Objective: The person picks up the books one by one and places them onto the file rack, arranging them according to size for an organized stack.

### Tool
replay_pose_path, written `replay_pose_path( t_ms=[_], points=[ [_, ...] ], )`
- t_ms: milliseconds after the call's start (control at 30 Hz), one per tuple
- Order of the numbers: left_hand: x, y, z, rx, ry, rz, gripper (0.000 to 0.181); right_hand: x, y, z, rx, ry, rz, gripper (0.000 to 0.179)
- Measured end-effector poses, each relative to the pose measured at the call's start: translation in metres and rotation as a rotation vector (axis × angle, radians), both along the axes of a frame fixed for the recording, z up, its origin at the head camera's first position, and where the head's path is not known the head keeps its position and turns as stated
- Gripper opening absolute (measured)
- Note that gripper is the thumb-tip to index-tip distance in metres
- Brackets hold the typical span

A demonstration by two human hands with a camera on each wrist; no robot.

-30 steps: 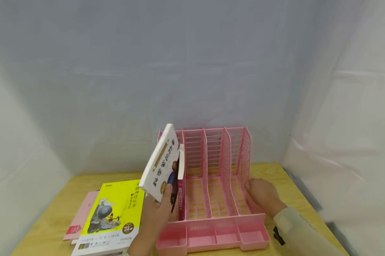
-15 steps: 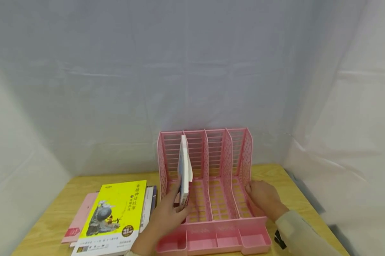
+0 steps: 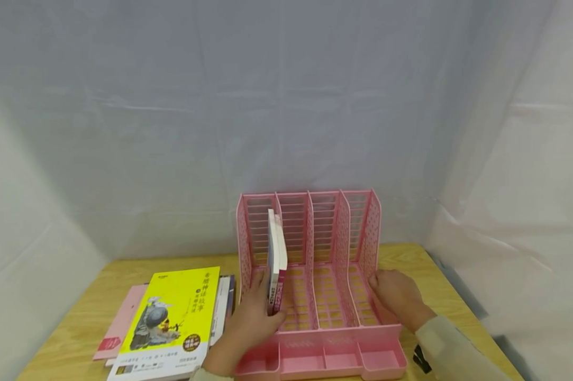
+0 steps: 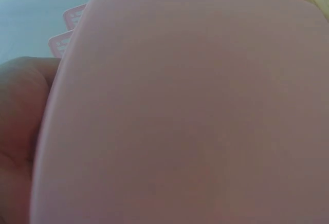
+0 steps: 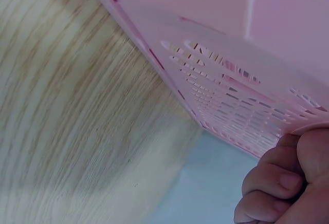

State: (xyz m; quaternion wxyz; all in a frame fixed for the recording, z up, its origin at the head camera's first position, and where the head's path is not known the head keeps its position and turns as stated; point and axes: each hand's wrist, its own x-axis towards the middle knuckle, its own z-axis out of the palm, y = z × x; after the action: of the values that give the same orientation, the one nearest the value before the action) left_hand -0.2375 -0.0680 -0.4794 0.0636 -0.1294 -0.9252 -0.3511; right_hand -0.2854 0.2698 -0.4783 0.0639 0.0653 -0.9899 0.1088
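My left hand (image 3: 252, 318) holds a white-spined book (image 3: 272, 259) upright in the leftmost slot of a pink file rack (image 3: 315, 338). A book with a magenta spine (image 3: 279, 292) stands against its right side, by the slot's divider. In the left wrist view a blurred pink wall (image 4: 180, 111) of the rack fills most of the picture and hides the books. Over at the rack's right side, my right hand (image 3: 397, 294) grips the edge of the outer panel. Curled fingers (image 5: 272, 180) against that perforated panel (image 5: 221, 88) show in the right wrist view.
Left of the rack lies a stack of books, with a yellow-covered book (image 3: 172, 312) on top and a pink one (image 3: 124, 323) sticking out. A small black object (image 3: 421, 360) is near the right sleeve. Pale sheeting (image 3: 286, 106) surrounds the wooden table (image 3: 83, 317).
My left hand has brought the white-spined book from a slant over the leftmost slot down to upright beside the magenta-spined book. The right hand has kept its grip on the rack.
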Motion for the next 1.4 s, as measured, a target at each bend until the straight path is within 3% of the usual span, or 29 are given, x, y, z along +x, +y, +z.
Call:
replay_pose_path(
  t_ms=[100,333,600,867,1167,1400],
  points=[
    [-0.0006,0.0013,-0.0021,-0.026,0.001,0.016,0.097,0.0015,0.0004,0.0003,0.003,-0.007,-0.001,0.037],
    [0.0001,0.0024,0.0004,0.032,-0.030,0.042,0.092,0.0039,0.0003,0.0022,-0.002,-0.003,0.016,0.037],
    [0.0032,0.0029,0.0029,-0.038,-0.056,0.068,0.097,0.0020,-0.0003,0.0017,-0.005,-0.008,0.020,0.040],
    [0.0023,0.0014,0.0006,0.005,-0.004,0.033,0.075,0.0022,0.0005,0.0021,0.013,0.008,0.035,0.040],
    [0.0056,0.0032,0.0020,-0.018,0.005,0.074,0.082,0.0023,0.0015,0.0035,0.048,0.019,0.046,0.037],
    [0.0047,0.0037,0.0002,-0.030,-0.003,0.109,0.075,0.0032,-0.0007,0.0024,0.055,0.030,0.047,0.037]
  ],
)
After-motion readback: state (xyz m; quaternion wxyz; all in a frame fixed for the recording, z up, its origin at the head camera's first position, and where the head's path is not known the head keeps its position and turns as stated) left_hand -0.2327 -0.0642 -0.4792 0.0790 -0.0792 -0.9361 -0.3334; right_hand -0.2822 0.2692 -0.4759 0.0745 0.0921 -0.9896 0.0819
